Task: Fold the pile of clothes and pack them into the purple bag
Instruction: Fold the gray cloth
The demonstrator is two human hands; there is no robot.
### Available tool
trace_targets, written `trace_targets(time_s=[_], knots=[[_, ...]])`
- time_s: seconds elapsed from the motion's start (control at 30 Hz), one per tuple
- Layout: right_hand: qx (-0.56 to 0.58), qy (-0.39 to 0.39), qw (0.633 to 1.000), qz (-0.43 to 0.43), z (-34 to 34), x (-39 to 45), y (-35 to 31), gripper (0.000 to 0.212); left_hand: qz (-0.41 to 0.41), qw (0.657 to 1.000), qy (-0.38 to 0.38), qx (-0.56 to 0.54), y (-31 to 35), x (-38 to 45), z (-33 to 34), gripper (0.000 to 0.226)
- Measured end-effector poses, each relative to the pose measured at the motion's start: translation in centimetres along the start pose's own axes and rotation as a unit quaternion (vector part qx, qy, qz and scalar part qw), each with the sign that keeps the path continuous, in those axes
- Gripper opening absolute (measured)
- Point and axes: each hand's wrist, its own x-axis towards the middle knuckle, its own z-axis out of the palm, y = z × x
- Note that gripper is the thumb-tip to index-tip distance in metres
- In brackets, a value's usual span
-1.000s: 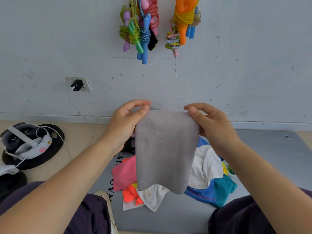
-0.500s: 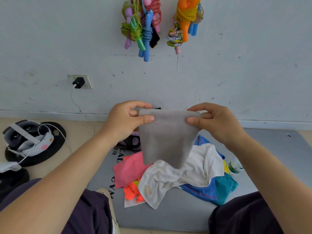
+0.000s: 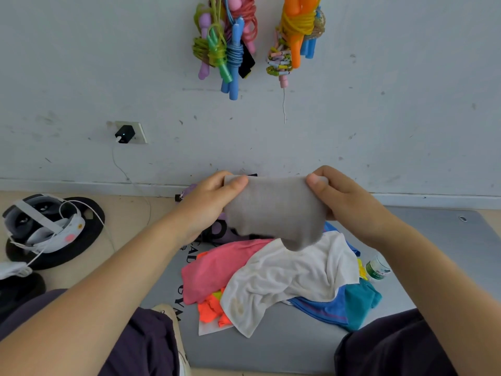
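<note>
Head cam shows both hands up near the wall, left hand [image 3: 210, 202] and right hand [image 3: 343, 198] each pinching a top corner of the grey cloth [image 3: 273, 210], dangling above the clothes pile [image 3: 279, 278] on the mat [image 3: 284, 346].

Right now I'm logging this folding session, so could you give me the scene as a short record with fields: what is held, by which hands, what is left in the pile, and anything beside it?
held item: soft grey cloth, hanging in the air above the pile
left hand: pinches the cloth's upper left corner
right hand: pinches the upper right corner
pile on grey mat: white towel, pink garment, blue and teal garment, orange fabric
purple bag: partly hidden behind the cloth
beside pile: small green-labelled bottle
</note>
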Motion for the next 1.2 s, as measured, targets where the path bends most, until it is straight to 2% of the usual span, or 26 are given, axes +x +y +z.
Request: trace_targets(time_s=[0.07,0.13,0.17,0.23,0.27,0.33,0.47,0.53,0.57,0.63,0.7,0.77,0.8,0.87,0.9,0.97,1.03,1.1,1.17,1.2], knots=[[0.012,0.042,0.999,0.001,0.5,0.1,0.0,0.030,-0.015,0.997,-0.008,-0.070,0.3,-0.4,0.8,0.049],[0.028,0.069,0.997,0.001,0.8,0.3,-0.1,0.031,-0.061,0.979,-0.067,-0.180,0.5,-0.8,1.1,0.069],[0.053,0.077,0.996,0.007,0.8,0.4,-0.1,0.030,-0.082,0.968,-0.101,-0.213,0.5,-1.0,1.1,0.066],[0.122,0.091,0.988,0.023,0.7,0.4,-0.1,0.030,-0.088,0.952,-0.183,-0.229,0.4,-1.4,1.4,0.037],[0.155,0.092,0.983,0.034,0.5,0.3,-0.3,0.031,-0.085,0.952,-0.197,-0.218,0.5,-1.6,1.7,0.025],[0.208,0.062,0.975,0.056,0.1,0.4,-0.2,0.042,-0.087,0.956,-0.174,-0.218,0.1,-1.5,2.0,0.022],[0.220,-0.104,0.966,0.084,-0.2,0.4,0.7,0.061,-0.048,0.965,-0.110,-0.233,-0.1,-0.5,1.4,0.033],[0.208,-0.140,0.966,0.070,-0.1,0.1,1.0,0.075,-0.043,0.981,-0.068,-0.175,-0.2,-0.2,0.9,0.030],[0.201,-0.141,0.968,0.054,0.0,0.2,1.1,0.070,-0.042,0.991,-0.035,-0.120,-0.4,0.1,0.6,0.027],[0.184,-0.104,0.977,0.029,0.4,0.3,0.9,0.042,-0.041,0.998,0.040,-0.038,-0.6,0.4,0.3,0.025],[0.166,-0.053,0.984,0.027,0.9,0.5,0.7,0.017,-0.039,0.994,0.092,-0.036,-0.9,0.5,0.1,0.044],[0.157,-0.038,0.986,0.037,1.1,0.6,0.8,0.012,-0.020,0.998,0.057,-0.028,-1.0,0.7,-0.2,0.069],[0.140,-0.042,0.988,0.045,1.2,0.7,0.9,0.019,0.002,1.000,0.015,0.006,-1.1,0.7,-0.4,0.071],[0.032,-0.049,0.997,0.059,1.2,0.7,1.1,0.042,0.040,0.992,-0.032,0.118,-1.4,0.7,-0.5,0.061],[-0.040,-0.050,0.997,0.052,1.2,0.8,1.2,0.045,0.052,0.983,-0.028,0.173,-1.5,0.7,-0.6,0.054],[-0.151,-0.045,0.988,0.002,1.4,0.9,1.1,0.033,0.069,0.968,-0.004,0.242,-1.3,0.8,-0.8,0.036],[-0.174,-0.044,0.983,-0.035,1.0,1.0,1.0,0.019,0.080,0.959,0.003,0.273,-1.0,1.0,-1.4,0.023],[-0.134,-0.073,0.987,-0.043,0.2,1.0,1.1,0.031,0.053,0.976,-0.046,0.207,-0.5,0.9,-2.3,0.026],[-0.002,-0.138,0.990,0.003,-0.3,0.7,0.9,0.049,-0.008,0.992,-0.117,0.047,0.1,0.5,-2.8,0.024],[0.064,-0.161,0.984,0.031,-0.2,0.5,0.8,0.054,-0.027,0.991,-0.128,0.006,0.3,0.2,-2.8,0.026]])
